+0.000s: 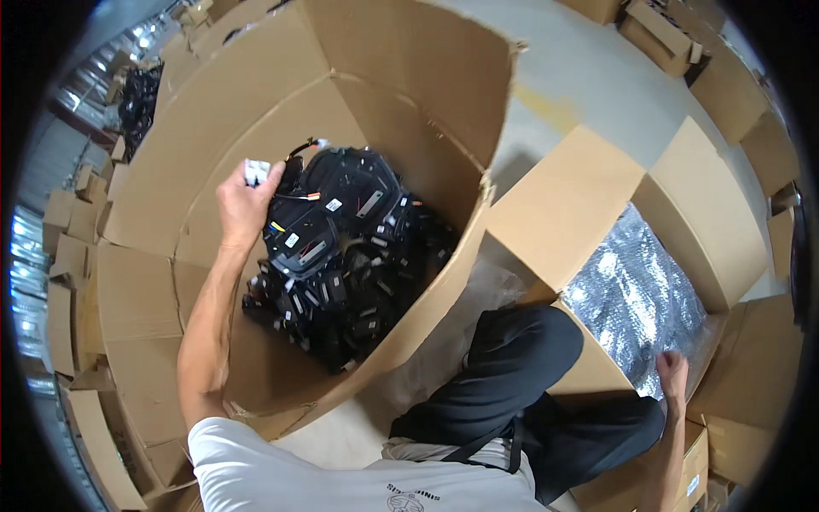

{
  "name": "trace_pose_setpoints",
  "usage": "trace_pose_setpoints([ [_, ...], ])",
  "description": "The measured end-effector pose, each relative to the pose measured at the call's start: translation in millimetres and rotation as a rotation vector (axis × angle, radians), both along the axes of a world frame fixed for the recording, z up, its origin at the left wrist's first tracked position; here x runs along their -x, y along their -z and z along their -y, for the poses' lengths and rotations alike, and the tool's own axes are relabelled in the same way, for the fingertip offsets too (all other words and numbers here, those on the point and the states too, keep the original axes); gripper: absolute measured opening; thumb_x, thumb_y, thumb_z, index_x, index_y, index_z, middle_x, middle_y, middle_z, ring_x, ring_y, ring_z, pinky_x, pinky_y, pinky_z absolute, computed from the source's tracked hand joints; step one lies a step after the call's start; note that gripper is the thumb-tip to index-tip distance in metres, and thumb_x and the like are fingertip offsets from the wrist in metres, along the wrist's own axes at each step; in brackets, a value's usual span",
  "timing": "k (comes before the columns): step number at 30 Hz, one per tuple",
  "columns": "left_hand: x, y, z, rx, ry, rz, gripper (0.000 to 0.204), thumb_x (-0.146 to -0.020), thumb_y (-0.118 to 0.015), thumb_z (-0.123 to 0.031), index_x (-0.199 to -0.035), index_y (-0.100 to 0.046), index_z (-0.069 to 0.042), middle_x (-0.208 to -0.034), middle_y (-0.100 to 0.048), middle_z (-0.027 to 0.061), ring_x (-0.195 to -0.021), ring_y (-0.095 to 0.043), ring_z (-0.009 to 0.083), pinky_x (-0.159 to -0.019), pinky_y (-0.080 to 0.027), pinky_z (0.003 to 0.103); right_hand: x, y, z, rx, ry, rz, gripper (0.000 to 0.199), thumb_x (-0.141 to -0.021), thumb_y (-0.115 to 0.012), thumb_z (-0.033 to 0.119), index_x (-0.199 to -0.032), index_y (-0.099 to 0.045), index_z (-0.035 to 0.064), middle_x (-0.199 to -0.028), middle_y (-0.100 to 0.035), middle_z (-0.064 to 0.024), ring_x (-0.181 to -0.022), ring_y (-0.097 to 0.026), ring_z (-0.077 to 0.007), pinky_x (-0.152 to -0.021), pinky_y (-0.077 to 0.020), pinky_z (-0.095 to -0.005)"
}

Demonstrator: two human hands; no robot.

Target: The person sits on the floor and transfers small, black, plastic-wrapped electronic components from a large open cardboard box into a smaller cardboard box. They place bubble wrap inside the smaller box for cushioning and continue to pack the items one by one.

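Observation:
My left hand (242, 203) reaches into a large round-walled cardboard bin (256, 141), its fingers closed on a black plastic part with wires (292, 175). A small white piece (257, 172) shows at its fingertips. Right beside it lies a bigger black plastic housing (354, 189) with pale labels, on a heap of similar black parts (350, 294). At the lower right, my right hand (672, 372) is curled at the edge of silvery bubble wrap (627, 290), seemingly gripping it. That wrap fills an open cardboard box (559, 209).
The bin's tall rim (490, 183) stands between the heap and the open box. Box flaps (695, 183) stick up at the right. Clear plastic sheeting (486, 290) lies on the floor by my knee (529, 350). More cartons (657, 38) stand around the edges.

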State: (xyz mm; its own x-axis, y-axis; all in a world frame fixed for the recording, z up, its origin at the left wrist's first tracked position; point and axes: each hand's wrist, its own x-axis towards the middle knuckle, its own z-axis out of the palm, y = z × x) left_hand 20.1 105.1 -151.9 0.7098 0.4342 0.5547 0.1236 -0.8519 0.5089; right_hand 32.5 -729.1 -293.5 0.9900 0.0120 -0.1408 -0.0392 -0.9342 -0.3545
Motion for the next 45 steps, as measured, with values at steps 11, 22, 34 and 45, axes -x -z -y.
trace_pose_setpoints([
  [11, -91, -147, 280, 0.619, 0.693, -0.001, 0.023, -0.088, -0.082, -0.02, -0.075, -0.065, -0.01, -0.071, -0.056, -0.0077, -0.063, -0.047, 0.0023, -0.057, -0.038, 0.022, -40, -210, -242, -0.497, -0.755, 0.829, 0.093, -0.068, -0.089, 0.014, -0.147, -0.042, -0.0004, -0.15, -0.047, -0.0207, -0.137, -0.047, -0.0381, -0.113, -0.0403, -0.0445],
  [22, -146, 21, 488, 0.955, 1.015, -0.363, 0.048, -0.089, -0.075, -0.051, -0.096, -0.069, -0.003, -0.085, -0.068, -0.0009, -0.072, -0.058, 0.0077, -0.062, -0.047, 0.024, -23, -182, -93, -1.578, 0.076, 0.39, 0.03, -0.092, -0.074, 0.017, -0.115, -0.066, -0.001, -0.11, -0.072, -0.009, -0.096, -0.068, -0.0139, -0.085, -0.057, -0.0308],
  [34, -114, 45, 502, 0.826, 1.141, -0.863, 0.032, -0.082, -0.087, -0.027, -0.079, -0.067, -0.002, -0.071, -0.057, -0.0038, -0.066, -0.046, 0.0048, -0.058, -0.039, 0.023, -179, -68, -18, -1.772, 0.446, 0.03, 0.047, -0.094, -0.071, 0.038, -0.126, -0.063, 0.0035, -0.12, -0.07, -0.0128, -0.109, -0.068, -0.0229, -0.098, -0.0551, -0.0426],
  [45, -124, 23, 481, 0.967, 1.078, -1.012, 0.028, -0.084, -0.086, -0.02, -0.082, -0.066, -0.001, -0.073, -0.063, -0.0008, -0.067, -0.054, 0.0048, -0.06, -0.045, 0.022, -244, 44, -108, -1.371, 0.484, -0.411, 0.046, -0.09, -0.077, 0.026, -0.115, -0.064, -0.0094, -0.104, -0.074, -0.017, -0.085, -0.074, -0.0255, -0.074, -0.0639, -0.0411],
])
